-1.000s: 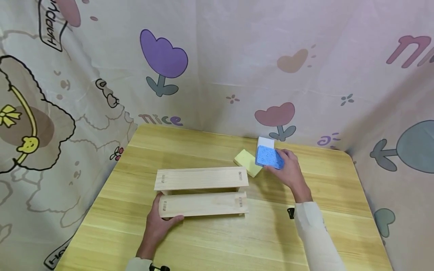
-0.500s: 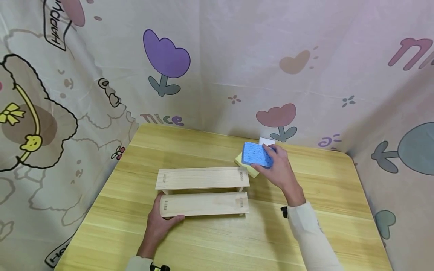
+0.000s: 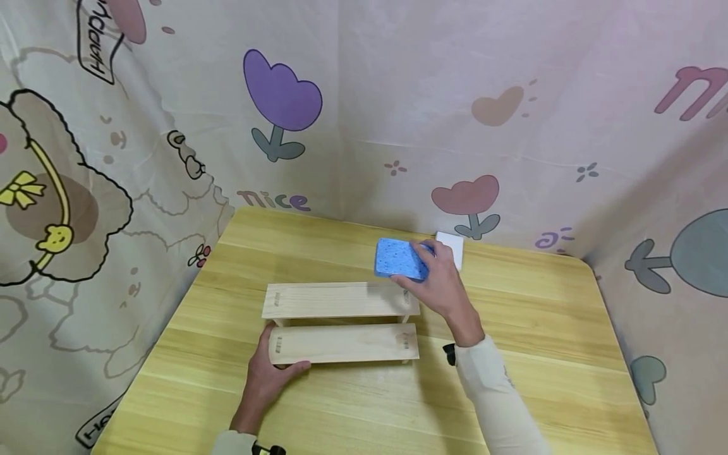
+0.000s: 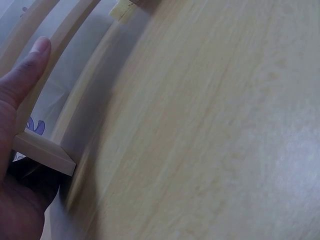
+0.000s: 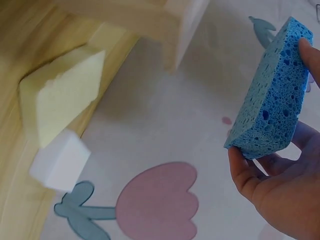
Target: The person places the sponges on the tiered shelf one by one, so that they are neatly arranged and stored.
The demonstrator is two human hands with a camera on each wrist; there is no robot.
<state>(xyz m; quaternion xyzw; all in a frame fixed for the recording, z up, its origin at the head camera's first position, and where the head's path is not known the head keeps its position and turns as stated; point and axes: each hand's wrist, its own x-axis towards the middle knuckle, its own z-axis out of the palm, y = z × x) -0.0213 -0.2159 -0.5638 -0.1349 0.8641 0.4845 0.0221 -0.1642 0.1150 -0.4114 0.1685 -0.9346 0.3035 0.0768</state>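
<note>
My right hand [image 3: 440,281] pinches a blue sponge [image 3: 398,258] by its right end, between thumb and fingers. The sponge is held in the air behind the back board of a two-step wooden rack [image 3: 341,343]. Pores show on its broad face and edge in the right wrist view, where the blue sponge [image 5: 280,95] is tilted. My left hand [image 3: 270,363] grips the rack's left end, thumb along the front board and fingers behind it. In the left wrist view, the thumb of my left hand [image 4: 25,75] lies against the board beside a leg [image 4: 45,152].
A white block [image 3: 453,248] stands near the table's back edge. Beside it in the right wrist view lies a pale yellow sponge [image 5: 65,97], hidden in the head view behind my right hand and the blue sponge. Printed curtains [image 3: 370,95] enclose the wooden table [image 3: 540,328].
My right hand has carried the blue sponge leftward from beside the white block, past the yellow sponge, toward the rack's back board. The left hand stays at the rack's end.
</note>
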